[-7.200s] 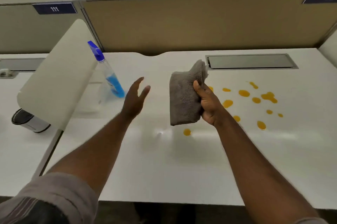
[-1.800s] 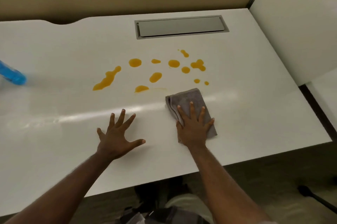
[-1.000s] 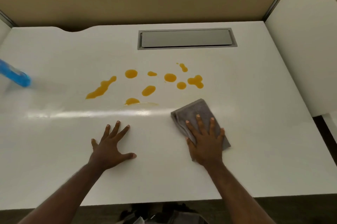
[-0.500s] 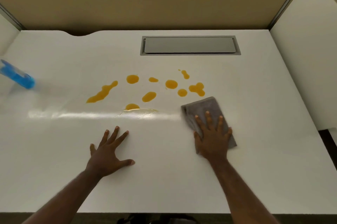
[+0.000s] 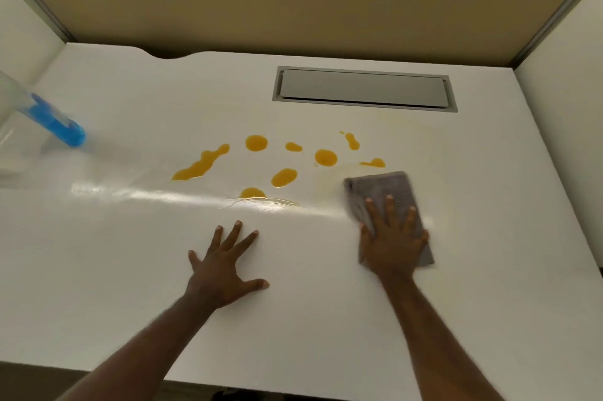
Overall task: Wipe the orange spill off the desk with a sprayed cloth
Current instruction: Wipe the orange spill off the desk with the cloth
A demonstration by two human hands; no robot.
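Note:
Several orange spill patches lie across the middle of the white desk. A folded grey cloth rests flat on the desk at the spill's right edge, just below a small orange streak. My right hand presses flat on the cloth's near half, fingers spread. My left hand lies flat on the bare desk, fingers apart, holding nothing, just in front of the nearest patch. A wet smear shines beside that patch.
A spray bottle with blue liquid stands at the far left edge. A grey cable hatch is set into the desk behind the spill. Tan partition panels close the back; white dividers flank both sides.
My right hand has pushed the cloth forward over the rightmost orange blobs; only a small streak is left there. My left hand stays planted. The view has tilted up a little.

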